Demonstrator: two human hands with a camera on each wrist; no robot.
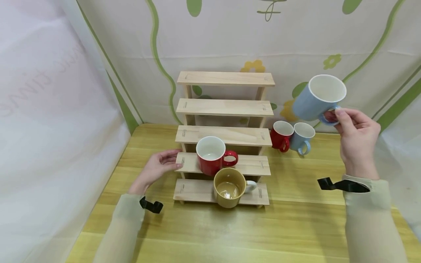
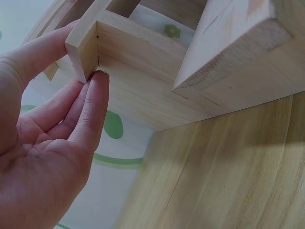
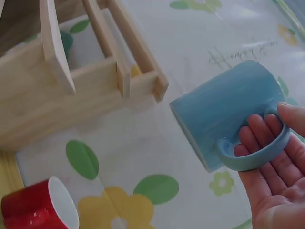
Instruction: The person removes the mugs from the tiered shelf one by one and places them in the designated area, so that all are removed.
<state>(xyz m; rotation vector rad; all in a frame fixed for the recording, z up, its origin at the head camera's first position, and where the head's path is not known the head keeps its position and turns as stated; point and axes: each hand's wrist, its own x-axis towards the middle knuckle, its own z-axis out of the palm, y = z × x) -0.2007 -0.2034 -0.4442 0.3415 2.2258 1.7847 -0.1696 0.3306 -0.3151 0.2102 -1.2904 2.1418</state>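
My right hand (image 1: pixel 360 140) pinches the handle of a light blue mug (image 1: pixel 307 104), held up in the air to the right of a stepped wooden shelf (image 1: pixel 227 106). The mug is tilted, and its white inside shows in the head view. In the right wrist view, fingers (image 3: pixel 261 136) show through the handle loop. My left hand (image 1: pixel 158 170) pinches the left end of the shelf's second board from the bottom, with thumb and fingers on opposite faces. On that board stands a red mug (image 1: pixel 208 166), handle to the right. A mustard-yellow cup (image 1: pixel 227 199) with a white handle stands on the lowest board.
A second red mug (image 1: pixel 279 140) and a second light blue mug (image 1: pixel 297 141) stand side by side on the wooden table (image 1: pixel 210 233), right of the shelf. Behind is a white printed cloth (image 1: pixel 217 40) with green and yellow shapes.
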